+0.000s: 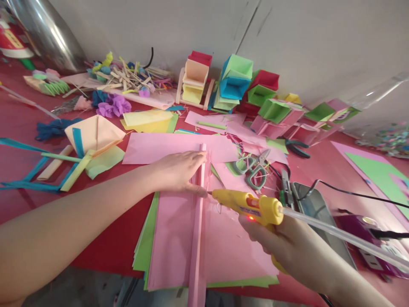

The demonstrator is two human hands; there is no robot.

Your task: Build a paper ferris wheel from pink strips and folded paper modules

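My left hand (180, 172) lies over a long narrow folded pink paper strip (196, 238), its fingers and thumb pressing on the upper part. Wrapped round a yellow glue gun (249, 204), my right hand (281, 238) holds it from the right. The gun's nozzle is beside my left thumb, close to the strip. A clear glue stick (335, 232) sticks out of the gun's back, and a small red light glows on it. Under the strip is a stack of pink sheets (236, 247) with green sheets (145, 247) showing at the edges.
Grey-handled scissors (255, 170) and pliers (297, 148) lie right of centre. Folded paper boxes (236, 87) stand along the wall. At the right are a metal tray (315, 204) and a purple power strip (367, 243) with cables. Wooden sticks (124, 76) are piled at the back left.
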